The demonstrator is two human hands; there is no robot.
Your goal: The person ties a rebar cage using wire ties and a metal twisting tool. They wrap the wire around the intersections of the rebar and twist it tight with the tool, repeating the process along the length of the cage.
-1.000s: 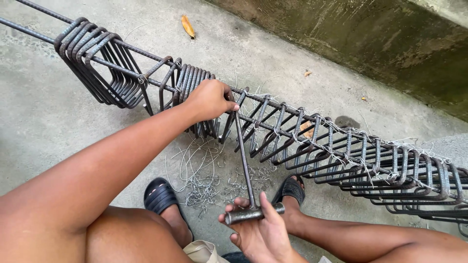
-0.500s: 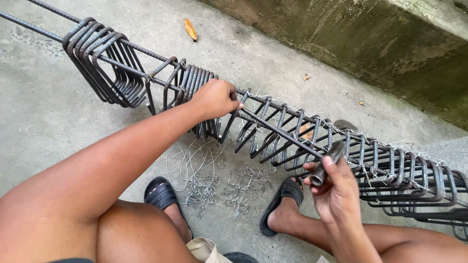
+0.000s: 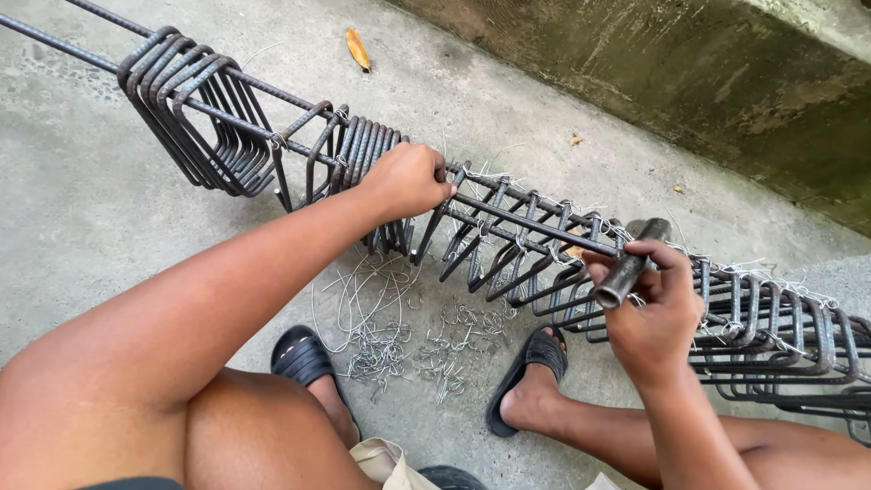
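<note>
A long rebar cage (image 3: 508, 236) of bent steel stirrups on straight bars lies across the concrete floor. My left hand (image 3: 413, 177) is closed around a stirrup near the cage's middle. My right hand (image 3: 649, 304) grips the short metal pipe handle (image 3: 631, 263) of a tying tool. The tool's thin rod (image 3: 535, 222) runs from the handle along the top of the cage toward my left hand. Thin tie wires show at several stirrup joints on the right.
Cut wire pieces (image 3: 399, 336) lie scattered on the concrete between my feet in dark sandals (image 3: 304, 358). A bundle of untied stirrups (image 3: 195, 118) hangs on the bars at the left. A mossy concrete wall (image 3: 689, 82) runs along the back.
My right hand has lifted the tool from low near my feet up to the cage, swinging its rod to lie along the top. The left hand kept its hold.
</note>
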